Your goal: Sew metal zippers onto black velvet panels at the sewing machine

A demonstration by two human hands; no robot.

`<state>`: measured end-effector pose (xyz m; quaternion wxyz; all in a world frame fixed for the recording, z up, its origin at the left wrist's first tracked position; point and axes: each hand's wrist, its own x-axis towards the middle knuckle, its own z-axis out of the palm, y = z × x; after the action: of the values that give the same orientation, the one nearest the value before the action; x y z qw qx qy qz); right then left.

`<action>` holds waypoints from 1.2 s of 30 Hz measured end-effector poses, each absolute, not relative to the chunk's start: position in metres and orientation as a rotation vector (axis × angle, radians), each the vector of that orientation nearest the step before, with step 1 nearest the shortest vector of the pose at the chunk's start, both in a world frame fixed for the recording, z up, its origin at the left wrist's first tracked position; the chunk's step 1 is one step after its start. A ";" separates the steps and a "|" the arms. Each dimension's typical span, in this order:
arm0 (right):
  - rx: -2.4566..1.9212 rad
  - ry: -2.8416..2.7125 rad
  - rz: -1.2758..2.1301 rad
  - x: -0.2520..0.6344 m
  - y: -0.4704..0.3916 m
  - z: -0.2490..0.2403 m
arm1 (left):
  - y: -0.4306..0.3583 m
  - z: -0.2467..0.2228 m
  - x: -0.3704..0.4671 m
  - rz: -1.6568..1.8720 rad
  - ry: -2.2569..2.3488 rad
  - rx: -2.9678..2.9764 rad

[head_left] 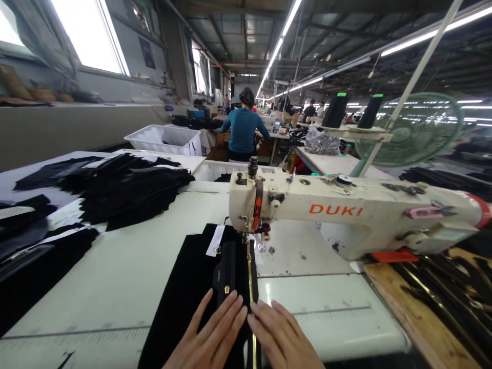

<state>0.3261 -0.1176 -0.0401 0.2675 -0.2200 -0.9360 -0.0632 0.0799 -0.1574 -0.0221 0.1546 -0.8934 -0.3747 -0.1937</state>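
Black fabric (182, 287) lies on the pale sewing table, its far end at the needle of the white sewing machine (300, 202). A gold zipper strip (251, 277) runs along its right edge, up to the presser foot. My left hand (215, 333) rests flat on the fabric with fingers spread, just left of the strip and below a black zipped pocket (226, 269). My right hand (280, 333) lies flat at the strip's right side, its fingertips touching the strip's edge. Near the fabric's far end is a white tag (215, 240).
Black fabric pieces (130, 189) are piled at the left. Gold zipper strips (434, 292) lie on a wooden board (411, 312) at the right. Beyond the table are a white bin (165, 141), a seated person in a teal top (244, 128) and a green fan (411, 130).
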 end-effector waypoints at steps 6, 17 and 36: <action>-0.807 -2.218 0.409 0.308 -0.132 -0.015 | -0.147 0.023 0.055 -1.169 -2.099 -2.666; -1.072 -2.013 0.687 0.354 -0.063 0.066 | -0.137 0.066 0.061 -1.433 -2.365 -2.496; -0.636 -2.301 -0.259 0.297 -0.147 -0.012 | -0.168 0.000 0.074 -0.606 -1.101 -2.750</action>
<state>0.2965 -0.1471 -0.0121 0.3615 -0.2471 -0.8934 -0.1007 0.0745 -0.1677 -0.0003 0.0589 -0.9079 -0.3636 -0.2000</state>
